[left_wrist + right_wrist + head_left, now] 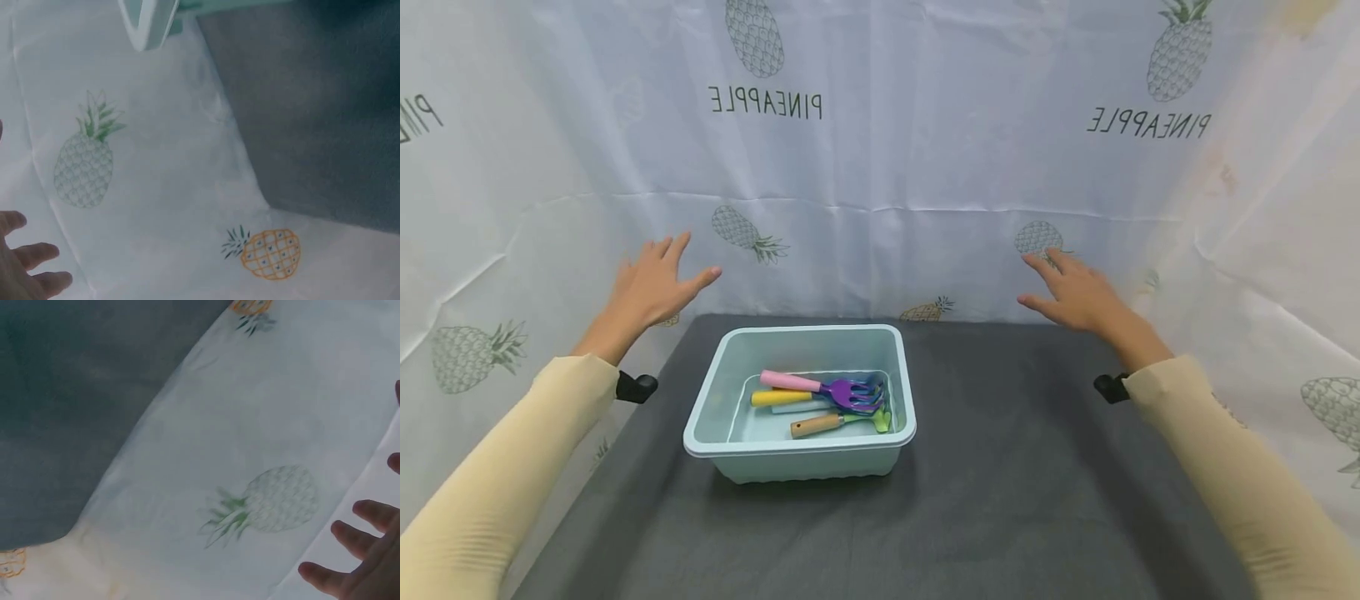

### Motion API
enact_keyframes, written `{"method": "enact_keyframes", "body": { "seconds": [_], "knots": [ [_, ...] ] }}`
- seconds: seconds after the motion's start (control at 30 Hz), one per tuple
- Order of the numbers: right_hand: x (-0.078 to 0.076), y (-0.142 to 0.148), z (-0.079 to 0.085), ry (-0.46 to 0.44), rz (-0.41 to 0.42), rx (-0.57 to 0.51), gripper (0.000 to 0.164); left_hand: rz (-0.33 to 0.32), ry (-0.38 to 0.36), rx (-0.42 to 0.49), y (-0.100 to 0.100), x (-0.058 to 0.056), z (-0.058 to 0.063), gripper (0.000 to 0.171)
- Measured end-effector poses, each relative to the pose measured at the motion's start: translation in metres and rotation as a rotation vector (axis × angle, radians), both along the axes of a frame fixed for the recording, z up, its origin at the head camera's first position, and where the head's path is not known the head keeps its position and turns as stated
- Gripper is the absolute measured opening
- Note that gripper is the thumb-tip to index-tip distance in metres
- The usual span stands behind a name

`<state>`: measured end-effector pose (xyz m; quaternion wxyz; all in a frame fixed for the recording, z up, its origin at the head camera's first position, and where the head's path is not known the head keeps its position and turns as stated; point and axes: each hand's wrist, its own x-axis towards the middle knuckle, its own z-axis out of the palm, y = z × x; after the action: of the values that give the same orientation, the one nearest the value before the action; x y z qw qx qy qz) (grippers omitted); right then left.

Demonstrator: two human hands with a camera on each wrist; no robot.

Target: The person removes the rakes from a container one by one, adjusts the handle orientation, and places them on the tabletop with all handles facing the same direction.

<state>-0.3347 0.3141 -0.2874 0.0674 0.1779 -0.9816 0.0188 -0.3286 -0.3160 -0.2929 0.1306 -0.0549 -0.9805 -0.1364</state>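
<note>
Both hands are raised in the air and hold nothing. My left hand [651, 283] is up at the left, beyond and left of a pale blue plastic basin [805, 460], with its fingers spread. On the other side my right hand [1073, 292] hovers over the far right of the table, fingers apart. In the basin lie a purple toy hand fork [850, 393] with a pink handle, a yellow-handled tool [781, 397] and a wooden-handled tool [815, 425] with a green head. The heads overlap, so part of them is hidden. Fingers alone show in the wrist views.
A dark grey cloth covers the table [992, 467]. White curtains [955, 158] printed with pineapples hang behind and along both sides, close to the hands. The basin stands left of the table's middle.
</note>
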Motion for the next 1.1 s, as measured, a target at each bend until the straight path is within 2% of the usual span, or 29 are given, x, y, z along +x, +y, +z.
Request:
{"method": "enact_keyframes", "body": {
  "seconds": [0.27, 0.43, 0.57, 0.8, 0.9, 1.1],
  "knots": [
    [0.018, -0.037, 0.003, -0.009, 0.09, 0.015, 0.076, -0.053, -0.011, 0.167, 0.01, 0.029, -0.016, 0.092],
    [0.026, -0.061, -0.001, 0.019, 0.182, -0.014, 0.075, -0.075, -0.018, 0.297, 0.016, 0.045, -0.028, 0.086],
    [0.032, -0.08, -0.004, 0.046, 0.239, -0.008, 0.074, -0.071, -0.068, 0.416, 0.021, 0.056, -0.041, 0.083],
    [0.043, -0.104, -0.003, 0.035, 0.293, 0.025, 0.074, -0.069, -0.188, 0.619, 0.033, 0.073, -0.061, 0.076],
    [0.045, -0.113, -0.005, 0.026, 0.33, 0.027, 0.072, -0.057, -0.212, 0.666, 0.036, 0.079, -0.068, 0.071],
    [0.049, -0.129, -0.01, -0.001, 0.394, 0.025, 0.071, -0.011, -0.226, 0.696, 0.043, 0.088, -0.079, 0.062]
  ]
}}
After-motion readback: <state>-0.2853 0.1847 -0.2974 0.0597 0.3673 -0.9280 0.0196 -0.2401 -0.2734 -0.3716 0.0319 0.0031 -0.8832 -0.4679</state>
